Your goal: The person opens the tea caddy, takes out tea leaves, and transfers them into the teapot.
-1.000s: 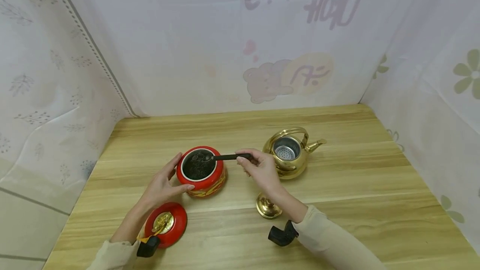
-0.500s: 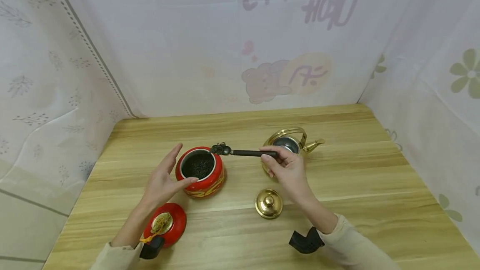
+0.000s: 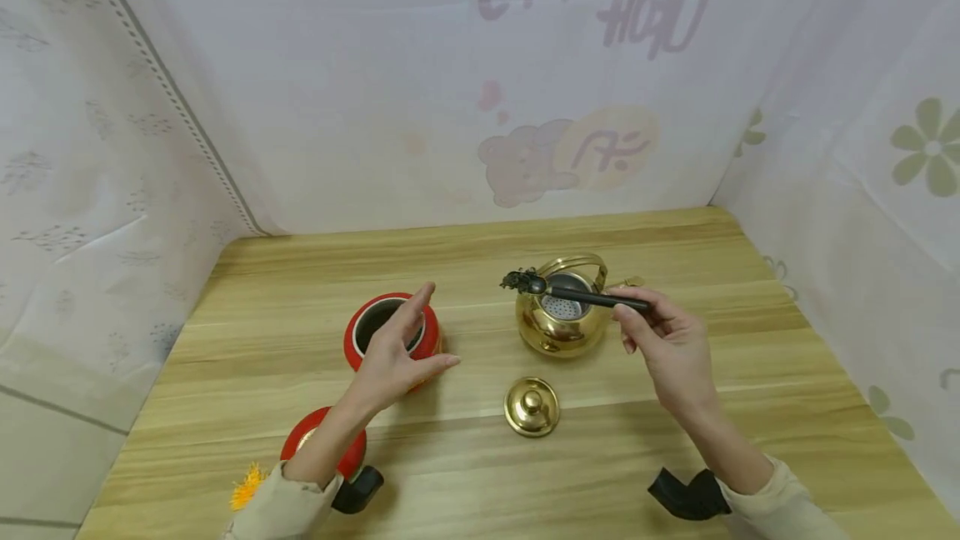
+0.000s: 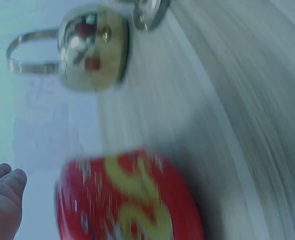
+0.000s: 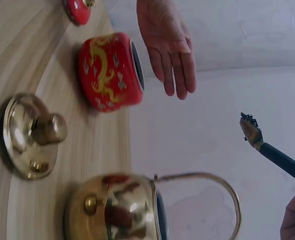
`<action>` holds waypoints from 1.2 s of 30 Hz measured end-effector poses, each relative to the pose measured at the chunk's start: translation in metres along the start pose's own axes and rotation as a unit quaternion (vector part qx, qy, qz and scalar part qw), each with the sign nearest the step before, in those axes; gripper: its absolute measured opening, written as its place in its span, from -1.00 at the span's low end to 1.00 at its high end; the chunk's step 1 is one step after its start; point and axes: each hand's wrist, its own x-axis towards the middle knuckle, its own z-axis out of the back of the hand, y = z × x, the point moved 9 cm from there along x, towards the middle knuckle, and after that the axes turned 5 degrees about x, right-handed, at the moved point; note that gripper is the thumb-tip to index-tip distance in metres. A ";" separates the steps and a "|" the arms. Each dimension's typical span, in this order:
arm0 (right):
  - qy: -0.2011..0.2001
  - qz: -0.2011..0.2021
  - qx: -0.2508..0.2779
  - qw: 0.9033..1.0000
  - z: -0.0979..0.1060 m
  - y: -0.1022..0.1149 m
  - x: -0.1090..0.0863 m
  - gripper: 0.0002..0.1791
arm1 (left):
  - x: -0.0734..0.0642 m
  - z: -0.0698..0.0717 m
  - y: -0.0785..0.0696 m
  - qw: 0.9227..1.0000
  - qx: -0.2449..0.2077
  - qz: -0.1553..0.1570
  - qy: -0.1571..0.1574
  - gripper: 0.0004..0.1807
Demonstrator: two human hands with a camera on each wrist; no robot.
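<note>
Dark dried leaves are heaped on the small metal bowl of a black-handled scoop (image 3: 592, 297). My right hand (image 3: 669, 348) pinches the end of its handle. The scoop is over the open gold teapot (image 3: 558, 336), its loaded end pointing left past the pot's rim; a perforated strainer shows inside. My left hand (image 3: 390, 365) has thumb and fingers extended and holds nothing. In the head view it partly covers the red jar (image 3: 354, 340); in the right wrist view the hand (image 5: 167, 45) is apart from and above the jar (image 5: 112, 72), which bears a yellow dragon.
The gold teapot lid (image 3: 531, 407) lies knob up in front of the pot. A red jar lid (image 3: 352, 448) with an orange tassel (image 3: 250, 486) lies near the left forearm, partly hidden by it. Patterned cloth walls (image 3: 375, 107) enclose the wooden table (image 3: 465, 473).
My right hand has lifted the scoop, loaded with leaves, out of the jar and carried it right over the teapot. My left hand has let go of the jar and moved right.
</note>
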 end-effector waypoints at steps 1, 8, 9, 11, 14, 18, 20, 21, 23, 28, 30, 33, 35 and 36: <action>-0.002 0.004 -0.005 1.000 0.005 0.002 -0.001 -0.82 | 0.003 -0.006 -0.001 1.000 -0.008 0.000 0.005 0.04; -0.019 -0.004 -0.036 0.999 0.036 0.004 -0.008 -0.80 | 0.023 -0.048 0.000 0.998 -0.055 0.002 0.028 0.02; -0.022 -0.006 -0.039 0.999 0.039 0.004 -0.008 -0.80 | 0.026 -0.053 0.001 0.998 -0.062 0.005 0.031 0.02; -0.026 -0.008 -0.042 0.999 0.045 0.002 -0.010 -0.80 | 0.031 -0.063 0.004 0.997 -0.068 0.015 0.037 0.03; -0.034 -0.012 -0.048 0.998 0.052 -0.001 -0.011 -0.81 | 0.040 -0.077 0.007 0.997 -0.056 0.022 0.045 0.04; -0.045 -0.021 -0.063 0.997 0.060 -0.007 -0.010 -0.81 | 0.051 -0.093 0.007 0.998 -0.034 0.023 0.050 0.05; -0.055 -0.025 -0.070 0.996 0.064 -0.011 -0.009 -0.80 | 0.056 -0.101 0.007 0.998 -0.029 0.020 0.052 0.05; -0.060 -0.028 -0.073 0.995 0.065 -0.013 -0.008 -0.79 | 0.058 -0.104 0.008 0.998 -0.026 0.023 0.054 0.05; -0.068 -0.029 -0.078 0.994 0.066 -0.018 -0.007 -0.79 | 0.061 -0.109 0.010 0.998 -0.019 0.027 0.055 0.06; -0.075 -0.039 -0.100 0.991 0.068 -0.028 -0.005 -0.79 | 0.066 -0.118 0.015 0.997 -0.008 0.053 0.058 0.08; -0.072 -0.043 -0.116 0.990 0.067 -0.031 -0.003 -0.79 | 0.067 -0.119 0.016 0.997 -0.007 0.059 0.058 0.09; -0.065 -0.046 -0.139 0.987 0.066 -0.034 -0.001 -0.78 | 0.070 -0.121 0.014 0.997 0.001 0.056 0.054 0.09; -0.058 -0.048 -0.153 0.985 0.066 -0.037 0.001 -0.78 | 0.072 -0.122 0.013 0.997 0.002 0.051 0.050 0.09; -0.055 -0.050 -0.157 0.985 0.066 -0.038 0.002 -0.77 | 0.073 -0.122 0.012 0.998 0.005 0.049 0.048 0.09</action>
